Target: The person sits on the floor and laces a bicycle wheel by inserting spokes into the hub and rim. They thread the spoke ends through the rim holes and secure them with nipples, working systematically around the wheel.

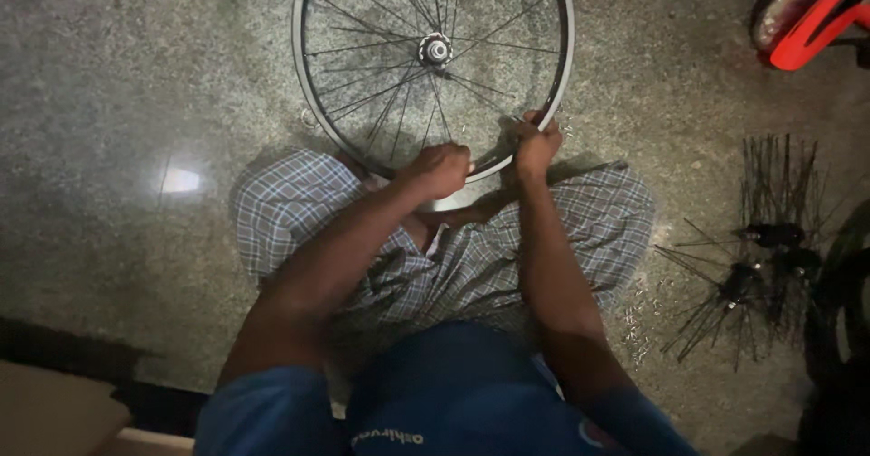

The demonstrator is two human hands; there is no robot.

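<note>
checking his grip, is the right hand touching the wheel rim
Touching. The head view shows the right hand closed over the near edge of the bicycle wheel rim, fingers wrapped on it with no gap.

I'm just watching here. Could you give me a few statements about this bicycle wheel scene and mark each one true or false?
1. Both hands, the left hand and the right hand, are at the near edge of the bicycle wheel. True.
2. The wheel has a fat tyre mounted. False: the rim is bare.
3. Loose spokes lie on the floor to the person's right. True.
4. The red object lies on the person's lap. False: it sits on the floor at the upper right.
</note>
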